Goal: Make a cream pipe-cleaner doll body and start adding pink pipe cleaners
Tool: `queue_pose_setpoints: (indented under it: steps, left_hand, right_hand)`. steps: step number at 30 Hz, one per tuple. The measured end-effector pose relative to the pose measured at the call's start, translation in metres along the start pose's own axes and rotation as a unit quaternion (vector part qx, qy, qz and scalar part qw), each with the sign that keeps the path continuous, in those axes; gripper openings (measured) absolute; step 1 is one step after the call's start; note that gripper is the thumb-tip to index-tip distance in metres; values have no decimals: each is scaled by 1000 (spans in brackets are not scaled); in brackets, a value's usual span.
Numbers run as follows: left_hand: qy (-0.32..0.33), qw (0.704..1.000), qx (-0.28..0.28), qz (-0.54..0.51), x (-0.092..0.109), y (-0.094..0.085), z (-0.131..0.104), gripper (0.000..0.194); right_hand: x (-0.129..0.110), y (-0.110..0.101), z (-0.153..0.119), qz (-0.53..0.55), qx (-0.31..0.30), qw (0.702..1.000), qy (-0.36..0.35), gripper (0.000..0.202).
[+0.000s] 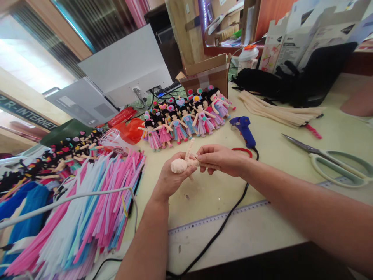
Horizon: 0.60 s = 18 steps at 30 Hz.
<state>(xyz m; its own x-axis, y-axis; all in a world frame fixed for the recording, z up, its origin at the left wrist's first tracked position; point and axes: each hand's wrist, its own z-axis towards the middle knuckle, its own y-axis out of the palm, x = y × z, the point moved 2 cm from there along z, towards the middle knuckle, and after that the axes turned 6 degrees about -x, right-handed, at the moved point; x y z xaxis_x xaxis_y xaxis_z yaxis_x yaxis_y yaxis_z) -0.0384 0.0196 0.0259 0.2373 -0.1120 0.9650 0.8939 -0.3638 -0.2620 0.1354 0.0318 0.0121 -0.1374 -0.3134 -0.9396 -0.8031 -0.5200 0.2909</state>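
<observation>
Between my two hands is a cream pipe-cleaner doll body (178,166), with a round fuzzy head and thin twisted limbs, one of them pointing up. My left hand (170,177) is closed around it near the head, the thumb pressing from below. My right hand (217,159) pinches its other end, fingers together. The doll body is held above the table, partly hidden by my fingers. Just beyond my right hand lies a blue hot glue gun (244,130), its black cord running down past my wrist.
Finished dolls (180,120) stand grouped before a cardboard box (206,74). Pink, white and blue pipe cleaners (96,202) are heaped at left. Scissors (329,157) and cream pipe cleaners (279,109) lie at right. A measuring tape (215,217) runs along the table's near side.
</observation>
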Motion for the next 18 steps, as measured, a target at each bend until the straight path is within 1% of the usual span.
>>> queue_pose_setpoints:
  steps: [1, 3, 4, 6, 8, 9, 10, 11, 12, 14, 15, 16, 18]
  left_hand:
    - [0, 1000, -3, 0, 0, 0, 0, 31]
    - [10, 1000, 7, -3, 0, 2, 2, 32]
    - [17, 1000, 24, -8, -1, 2, 3, 34]
    - [25, 996, 83, -27, -4, 2, 6, 44]
    - [20, 987, 154, -44, -8, 1, 7, 54]
    - [9, 983, 176, -49, -10, 0, 7, 56]
    - [-6, 982, 182, -52, -12, 1, 8, 57]
    - [-26, 983, 171, -59, -13, 2, 8, 57]
    - [-50, 985, 147, -73, -15, 4, 8, 60]
    - [-101, 982, 89, -130, -17, 10, 7, 67]
    - [-124, 976, 67, -169, -17, 13, 7, 69]
    - [-143, 966, 53, -208, -17, 16, 7, 70]
    - [-165, 947, 43, -272, -15, 20, 7, 65]
  right_hand:
    - [0, 0, 0, -3, 1, 1000, -7, 22]
    - [0, 0, 1, -7, 10, 999, -43, 22]
    - [0, -1, 2, -13, 23, 997, -69, 22]
    - [0, -3, 4, -42, 66, 988, -131, 21]
    - [-1, -5, 5, -96, 112, 969, -198, 19]
    - [-1, -6, 4, -130, 131, 955, -233, 18]
    - [-1, -6, 3, -167, 148, 937, -268, 17]
    - [-2, -5, 2, -209, 162, 916, -301, 15]
    - [-1, -4, 0, -255, 171, 893, -330, 12]
    - [-1, 0, -4, -345, 171, 844, -373, 9]
    - [0, 3, -5, -382, 164, 824, -385, 10]
    - [1, 5, -6, -411, 155, 809, -391, 11]
    - [2, 7, -8, -441, 142, 793, -396, 12]
